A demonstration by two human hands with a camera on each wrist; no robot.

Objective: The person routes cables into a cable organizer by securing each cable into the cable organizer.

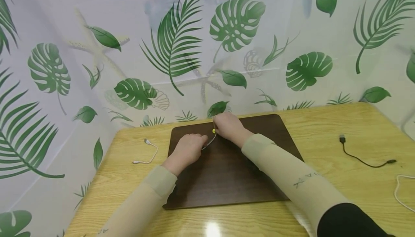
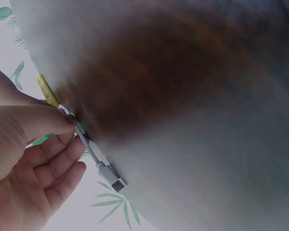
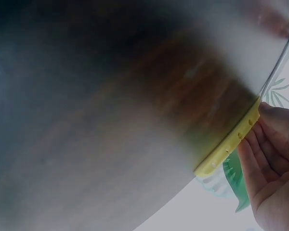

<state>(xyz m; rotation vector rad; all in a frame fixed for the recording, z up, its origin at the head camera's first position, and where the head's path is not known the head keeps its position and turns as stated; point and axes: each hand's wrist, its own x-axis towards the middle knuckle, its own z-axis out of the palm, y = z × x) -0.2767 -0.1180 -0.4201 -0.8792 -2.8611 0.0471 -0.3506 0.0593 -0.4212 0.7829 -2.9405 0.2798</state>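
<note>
My left hand (image 1: 189,150) pinches a thin white USB cable (image 2: 90,148) between thumb and forefinger, its other fingers loosely bent. The cable's plug (image 2: 113,179) sticks out past those fingers. Close by on the right, my right hand (image 1: 228,125) holds a yellow strip with small holes (image 3: 227,147) between thumb and fingers, where the cable meets one end of it. From the head view, only a small yellow bit and a short curve of cable show between the hands. Both hands are above the far part of a dark brown board (image 1: 223,183).
The board lies on a light wooden table (image 1: 129,201). A short white cable (image 1: 155,156) lies left of it. To the right are a black USB cable (image 1: 360,159) and part of another white cable (image 1: 396,191). A leaf-printed cloth (image 1: 272,31) hangs behind the table.
</note>
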